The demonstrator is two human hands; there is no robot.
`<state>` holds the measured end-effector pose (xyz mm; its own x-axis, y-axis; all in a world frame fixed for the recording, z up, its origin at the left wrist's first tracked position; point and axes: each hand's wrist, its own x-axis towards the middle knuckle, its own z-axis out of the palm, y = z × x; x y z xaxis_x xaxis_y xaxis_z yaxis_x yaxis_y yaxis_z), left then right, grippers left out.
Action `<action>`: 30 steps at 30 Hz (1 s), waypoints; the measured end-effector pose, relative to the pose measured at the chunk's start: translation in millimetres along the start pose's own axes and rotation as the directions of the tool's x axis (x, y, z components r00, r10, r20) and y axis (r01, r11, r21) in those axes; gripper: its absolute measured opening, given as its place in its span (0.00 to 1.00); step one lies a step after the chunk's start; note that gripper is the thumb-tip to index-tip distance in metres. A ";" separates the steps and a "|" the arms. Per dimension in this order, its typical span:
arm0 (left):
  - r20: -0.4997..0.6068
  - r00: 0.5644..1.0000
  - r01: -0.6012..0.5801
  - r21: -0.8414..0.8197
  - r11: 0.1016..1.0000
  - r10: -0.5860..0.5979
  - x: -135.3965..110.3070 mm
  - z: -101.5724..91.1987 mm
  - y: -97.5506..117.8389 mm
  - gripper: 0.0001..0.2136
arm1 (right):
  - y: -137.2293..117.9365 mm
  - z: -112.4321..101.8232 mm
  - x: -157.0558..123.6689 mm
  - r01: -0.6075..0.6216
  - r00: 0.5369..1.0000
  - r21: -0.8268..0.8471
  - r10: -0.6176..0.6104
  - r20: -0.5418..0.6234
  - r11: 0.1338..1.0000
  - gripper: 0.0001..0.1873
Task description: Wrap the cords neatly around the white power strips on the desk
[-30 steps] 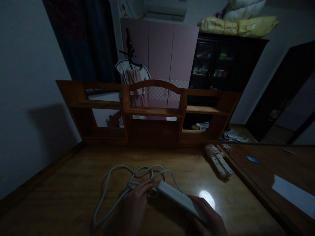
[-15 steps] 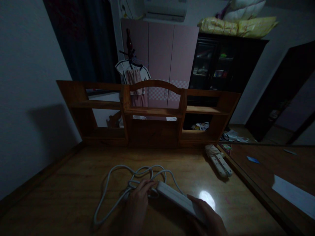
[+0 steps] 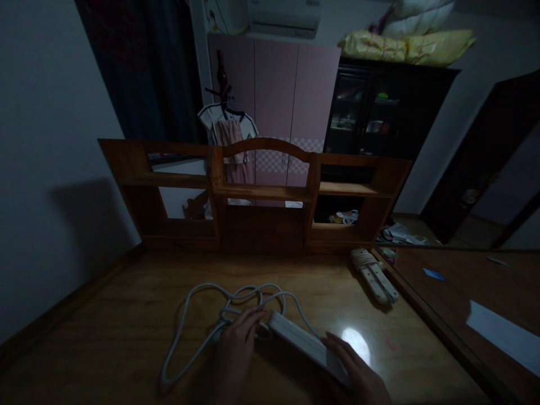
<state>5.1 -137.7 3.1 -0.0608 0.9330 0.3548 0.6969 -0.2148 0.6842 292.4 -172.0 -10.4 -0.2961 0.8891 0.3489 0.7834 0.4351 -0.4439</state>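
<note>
A long white power strip [image 3: 301,340] is tilted over the wooden tabletop, running from the middle towards the lower right. My right hand [image 3: 354,365] is closed round its near end, fingers along the far side. At its other end my left hand [image 3: 241,332] pinches the cord close to where it meets the strip; the fingertips partly hide that spot. The pale cord [image 3: 181,326] lies in loose loops on the table behind and left of my left hand. Farther right rests a second power strip [image 3: 377,281] with its cord wound round one end.
A wooden shelf unit [image 3: 264,194] stands along the table's back edge. To the left is a wall [image 3: 42,169]. Beyond the raised right edge, a lower brown surface [image 3: 422,304] bears a white sheet [image 3: 502,334] and a blue card [image 3: 433,274].
The power strip has turned slightly in my right hand, whose fingers have shifted a little along it. My left hand and the cord loops stay nearly where they were.
</note>
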 end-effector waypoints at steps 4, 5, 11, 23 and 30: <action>0.003 1.000 0.001 0.010 1.000 -0.001 0.7 -0.4 0.2 0.19 | 8.4 6.1 -3.5 0.049 0.999 -0.023 -0.050 -0.020 0.999 0.29; 0.005 1.000 0.004 0.011 1.000 -0.004 0.7 -0.2 0.2 0.19 | 9.3 6.2 -3.9 0.061 0.998 -0.021 -0.062 -0.022 0.998 0.30; -0.006 1.000 -0.012 -0.005 1.000 0.012 0.2 1.1 -0.9 0.19 | 3.8 -0.6 -3.2 0.044 0.999 -0.006 -0.043 0.011 0.999 0.30; -0.001 1.000 -0.001 0.017 1.000 0.001 2.1 1.8 -6.3 0.18 | 5.9 5.5 -2.5 0.026 0.998 0.036 -0.028 0.058 0.999 0.31; 0.008 1.000 -0.018 0.024 1.000 0.017 3.1 0.7 -7.4 0.19 | 1.6 13.1 -5.7 -0.013 0.999 0.104 0.017 -0.038 0.995 0.29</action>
<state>0.3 -132.9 -1.3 -0.0429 0.9314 0.3614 0.7150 -0.2240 0.6622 288.3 -174.5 -24.0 -0.2621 0.8902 0.3726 0.7262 0.4362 -0.5314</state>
